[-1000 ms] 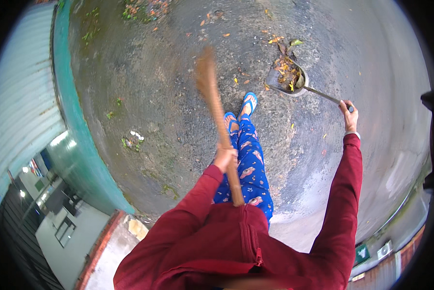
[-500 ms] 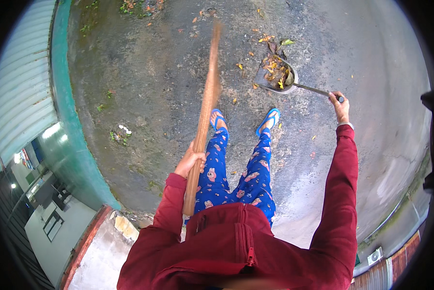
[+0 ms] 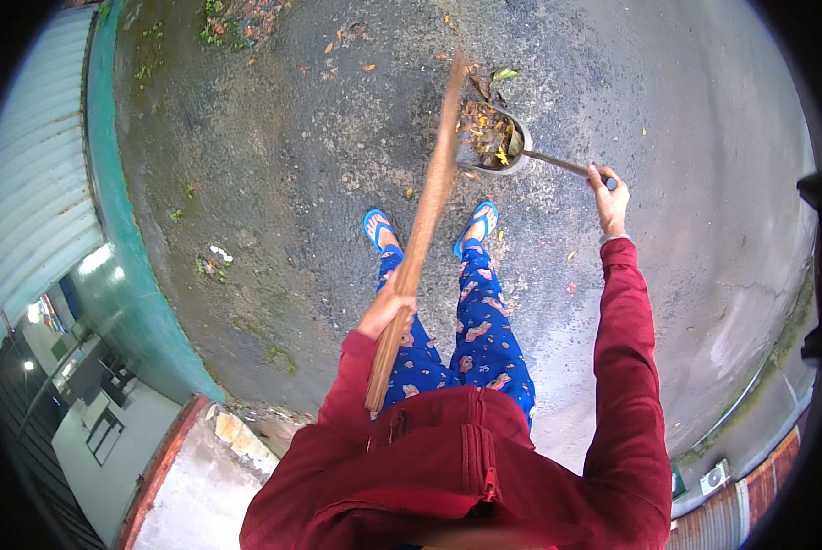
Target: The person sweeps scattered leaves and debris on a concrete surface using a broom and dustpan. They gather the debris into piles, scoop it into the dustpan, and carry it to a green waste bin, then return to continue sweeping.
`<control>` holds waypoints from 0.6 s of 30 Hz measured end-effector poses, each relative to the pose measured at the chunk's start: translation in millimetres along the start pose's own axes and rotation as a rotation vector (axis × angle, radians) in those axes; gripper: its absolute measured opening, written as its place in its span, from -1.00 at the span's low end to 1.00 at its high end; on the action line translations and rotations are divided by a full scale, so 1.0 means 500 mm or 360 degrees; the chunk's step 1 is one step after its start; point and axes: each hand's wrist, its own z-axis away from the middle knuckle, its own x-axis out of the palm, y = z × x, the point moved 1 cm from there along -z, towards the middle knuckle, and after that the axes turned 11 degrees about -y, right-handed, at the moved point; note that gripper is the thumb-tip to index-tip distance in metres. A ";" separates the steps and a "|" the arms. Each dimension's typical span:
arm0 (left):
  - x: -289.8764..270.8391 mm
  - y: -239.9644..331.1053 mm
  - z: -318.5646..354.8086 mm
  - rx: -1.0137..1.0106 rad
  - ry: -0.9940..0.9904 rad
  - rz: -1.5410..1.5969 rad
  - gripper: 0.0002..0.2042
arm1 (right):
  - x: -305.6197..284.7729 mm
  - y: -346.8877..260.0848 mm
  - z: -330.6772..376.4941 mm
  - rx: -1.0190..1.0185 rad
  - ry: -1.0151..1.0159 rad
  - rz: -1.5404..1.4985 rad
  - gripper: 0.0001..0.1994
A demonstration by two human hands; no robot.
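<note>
- Leaves [image 3: 487, 133], brown and yellow, lie heaped in the dustpan [image 3: 519, 165], which rests ahead of the feet [image 3: 476, 225] and slightly to their right, its mouth facing left.
- Right hand [image 3: 611, 200]: wrapped around the end of the dustpan's handle [image 3: 562, 163], reaching well forward.
- Left hand [image 3: 389, 307]: clasped around the broom [image 3: 418, 238] toward its near end, with the sweeping end pointing away from the wearer.
- That far end is blurred and overlaps the dustpan's mouth in view; whether it touches the leaves or the ground [image 3: 283, 183], I cannot tell.
- Done, judging by the heap: a fair load is in, covering much of the dustpan's floor.
- Left close by: a green leaf [image 3: 504, 73] and a dark leaf [image 3: 481, 87] past the far side, the dark one touching or nearly touching the dustpan.
- Left farther out: small orange leaves [image 3: 369, 67] scattered singly, and a denser litter patch [image 3: 257, 20] at far left beside green plants [image 3: 211, 32].
- Sweeping looks partway along: this spot nearly gathered, the outlying bits not yet.
</note>
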 end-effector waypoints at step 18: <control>-0.195 0.393 -0.459 0.0324 0.1025 -0.1437 -0.46 | -0.087 0.119 0.094 0.0136 0.0472 -0.0746 -0.80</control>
